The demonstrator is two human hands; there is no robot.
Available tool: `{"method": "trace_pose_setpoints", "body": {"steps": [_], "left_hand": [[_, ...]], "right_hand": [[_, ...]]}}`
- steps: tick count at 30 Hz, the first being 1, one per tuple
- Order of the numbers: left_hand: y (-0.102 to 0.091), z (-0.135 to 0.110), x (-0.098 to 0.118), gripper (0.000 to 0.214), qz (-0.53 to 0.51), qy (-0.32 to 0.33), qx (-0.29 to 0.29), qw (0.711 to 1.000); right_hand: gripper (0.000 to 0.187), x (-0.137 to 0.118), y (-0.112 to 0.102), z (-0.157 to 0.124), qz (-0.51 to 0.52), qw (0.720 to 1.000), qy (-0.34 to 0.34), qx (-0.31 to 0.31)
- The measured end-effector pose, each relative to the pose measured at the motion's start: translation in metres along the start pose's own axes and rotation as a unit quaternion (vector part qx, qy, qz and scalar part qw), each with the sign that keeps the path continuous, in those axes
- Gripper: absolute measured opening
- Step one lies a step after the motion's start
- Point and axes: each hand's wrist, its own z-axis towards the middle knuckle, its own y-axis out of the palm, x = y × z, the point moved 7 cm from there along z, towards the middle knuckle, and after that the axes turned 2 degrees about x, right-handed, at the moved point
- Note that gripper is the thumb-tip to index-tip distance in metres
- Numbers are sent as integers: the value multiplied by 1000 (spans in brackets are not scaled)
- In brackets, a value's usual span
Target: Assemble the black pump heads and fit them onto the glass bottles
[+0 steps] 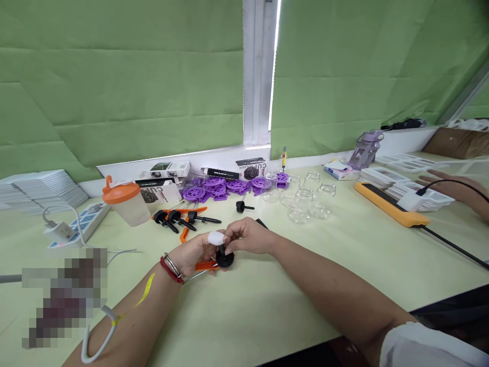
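Note:
Over the pale green table (267,300), my left hand (194,253) is closed around an orange lever piece (204,265), its thumb wrapped in white tape. My right hand (246,236) pinches the stem of a black knob part (224,258) that rests against the orange piece. Both hands meet at the table's middle front. Behind them lie three assembled black-and-orange pieces (179,218) and one loose black knob (241,206).
Purple round parts (217,187), small boxes (168,169) and several clear glass cups (301,201) line the back. An orange-lidded cup (126,201) and a power strip (82,219) stand left. At right lie a yellow strip (389,204), stacked trays (412,193), a purple bottle (365,149) and another person's hand (454,189).

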Motion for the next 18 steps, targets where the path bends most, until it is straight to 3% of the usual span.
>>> {"method": "trace_pose_setpoints", "body": {"steps": [18], "left_hand": [[-5,1,-4,32,3,-2,6,1000]], "right_hand": [[38,0,-1,-1,-46,999,-5,0]]}}
